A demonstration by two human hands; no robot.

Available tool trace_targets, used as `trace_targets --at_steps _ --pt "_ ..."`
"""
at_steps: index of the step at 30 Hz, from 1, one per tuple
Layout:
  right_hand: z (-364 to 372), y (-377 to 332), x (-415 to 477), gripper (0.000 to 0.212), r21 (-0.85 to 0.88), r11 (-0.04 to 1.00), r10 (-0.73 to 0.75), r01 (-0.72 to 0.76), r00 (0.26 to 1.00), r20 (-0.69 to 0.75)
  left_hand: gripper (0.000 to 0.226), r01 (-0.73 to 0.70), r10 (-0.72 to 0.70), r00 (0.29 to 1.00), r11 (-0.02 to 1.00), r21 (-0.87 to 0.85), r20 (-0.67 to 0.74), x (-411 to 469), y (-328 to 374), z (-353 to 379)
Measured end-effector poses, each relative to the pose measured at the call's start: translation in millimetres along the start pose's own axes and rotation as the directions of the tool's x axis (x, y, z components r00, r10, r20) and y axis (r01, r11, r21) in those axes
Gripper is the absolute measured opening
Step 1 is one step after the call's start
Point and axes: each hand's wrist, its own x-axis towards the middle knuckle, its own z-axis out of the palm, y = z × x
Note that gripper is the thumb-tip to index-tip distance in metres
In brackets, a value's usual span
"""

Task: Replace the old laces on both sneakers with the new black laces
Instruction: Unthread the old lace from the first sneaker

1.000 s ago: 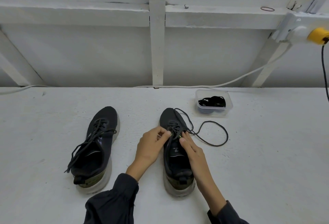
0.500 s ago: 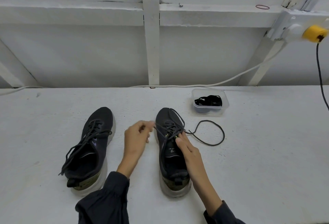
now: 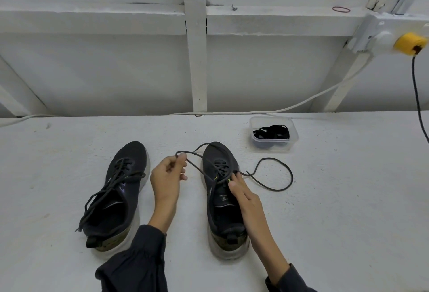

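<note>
Two dark sneakers point(image 3: 116, 196) point(image 3: 224, 201) stood mid-desk, toes toward far edge. Right one's old lace point(image 3: 274, 175) trailed loose. New laces point(image 3: 271, 132) lay in tub.

Two dark sneakers on a white table point(image 3: 348, 210), toes toward the far edge. Left sneaker point(image 3: 116, 196) fully laced, ends loose. Left hand point(image 3: 168, 178) pinches the old lace point(image 3: 197, 166) of the right sneaker point(image 3: 222, 199), lifted left of it. Right hand point(image 3: 243, 195) rests fingertips on its eyelets; the other lace end loops rightward. Clear container point(image 3: 274, 133) of new black laces point(image 3: 271, 132) near the far edge.
</note>
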Motion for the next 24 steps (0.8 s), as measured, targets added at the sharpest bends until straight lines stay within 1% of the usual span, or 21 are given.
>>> trace_targets --at_steps 1,2,4,5,7,9,10,11,13,14,15,16,17,19,20,22,24 --pt "0 0 0 0.05 0.0 1.0 -0.002 0.002 1.0 -0.003 0.025 0.005 -0.005 1.0 1.0 0.005 0.011 -1 0 0" --pt "1 0 0 0.051 0.0 1.0 -0.002 0.002 1.0 -0.004 0.029 0.021 -0.022 0.998 1.0 0.019 0.057 -5 -1 1" --pt "1 -1 0 0.05 0.006 1.0 0.001 -0.001 1.0 -0.004 0.037 0.062 -0.074 0.978 0.996 0.066 0.194 -17 -4 5" --pt "1 -1 0 0.049 0.012 1.0 0.0 0.0 1.0 -0.004 0.04 0.049 -0.075 0.961 0.993 0.106 0.267 -23 -6 6" --pt "1 -1 1 0.048 0.019 1.0 0.001 -0.001 1.0 -0.006 0.031 -0.024 -0.044 0.929 0.984 0.179 0.369 -30 -9 10" --pt "1 -2 0 0.049 0.025 1.0 0.008 -0.007 1.0 -0.002 0.018 -0.069 -0.008 0.93 0.978 0.197 0.367 -29 -8 12" --pt "1 -2 0 0.05 0.028 1.0 0.01 -0.01 1.0 -0.001 0.015 -0.078 0.013 0.946 0.979 0.189 0.324 -26 -7 12" --pt "1 -2 0 0.05 0.03 1.0 0.01 -0.01 1.0 0.0 0.013 -0.073 0.031 0.967 0.984 0.161 0.254 -21 -5 10" --pt "0 -2 -1 0.051 0.017 1.0 0.007 -0.007 1.0 -0.001 0.011 -0.032 0.029 0.996 0.999 0.032 0.08 -12 -2 6" --pt "0 -2 -1 0.051 0.007 1.0 0.006 -0.006 1.0 -0.002 0.012 -0.013 0.014 1.0 0.999 -0.031 0.017 -9 -1 4" --pt "0 -2 -1 0.051 -0.001 1.0 0.004 -0.004 1.0 -0.002 0.014 -0.003 0.002 1.0 0.998 -0.059 -0.01 -8 -1 2" --pt "0 -2 -1 0.051 -0.003 1.0 0.004 -0.004 1.0 -0.003 0.018 0.009 -0.009 1.0 0.999 -0.051 0.0 -9 -1 2" --pt "0 -2 -1 0.051 0.0 1.0 0.003 -0.003 1.0 -0.005 0.022 0.027 -0.025 0.999 0.999 -0.027 0.043 -12 -3 2" --pt "0 -3 0 0.051 0.008 1.0 0.006 -0.006 1.0 -0.007 0.026 0.067 -0.072 0.981 0.997 0.033 0.178 -23 -7 5" --pt "0 -3 0 0.051 0.012 1.0 0.007 -0.007 1.0 -0.007 0.024 0.07 -0.084 0.966 0.995 0.067 0.243 -29 -10 6" --pt "1 -3 0 0.05 0.015 1.0 0.01 -0.009 1.0 -0.01 0.018 0.033 -0.072 0.942 0.992 0.121 0.329 -37 -16 10" --pt "1 -3 0 0.05 0.013 1.0 0.013 -0.013 1.0 -0.009 0.015 -0.016 -0.032 0.938 0.991 0.135 0.345 -35 -16 11"
